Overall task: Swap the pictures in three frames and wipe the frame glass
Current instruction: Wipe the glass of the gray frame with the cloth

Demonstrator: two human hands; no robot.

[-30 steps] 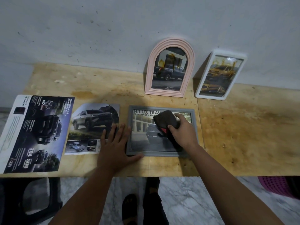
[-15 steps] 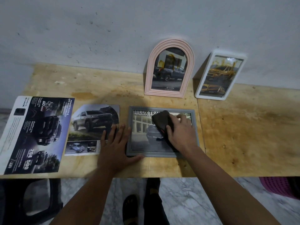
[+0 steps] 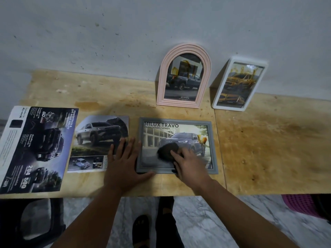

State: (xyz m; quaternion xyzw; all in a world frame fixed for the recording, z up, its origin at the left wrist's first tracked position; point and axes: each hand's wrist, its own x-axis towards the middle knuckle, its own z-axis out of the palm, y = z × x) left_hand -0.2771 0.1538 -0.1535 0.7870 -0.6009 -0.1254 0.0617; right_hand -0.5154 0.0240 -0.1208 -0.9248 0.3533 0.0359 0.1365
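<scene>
A grey rectangular frame point(image 3: 177, 145) lies flat on the wooden worktop point(image 3: 268, 144), near its front edge. Behind its glass is a car picture headed "HILUX TRAVO", with a dark pickup before a building. The right hand point(image 3: 189, 165) presses a dark cloth point(image 3: 167, 151) onto the lower middle of the glass, its grip curled over the cloth's near edge. The left hand point(image 3: 123, 163) lies flat with fingers spread and relaxed, holding nothing, its thumb along the frame's lower left corner and its fingertips on a loose truck print point(image 3: 96, 140) just left of the frame. Further left lies a larger dark brochure point(image 3: 34, 149), overhanging the front edge. At the back, a pink arched frame point(image 3: 184, 76) and a white frame point(image 3: 238, 85) lean against the wall point(image 3: 125, 33), each holding a pickup picture.
</scene>
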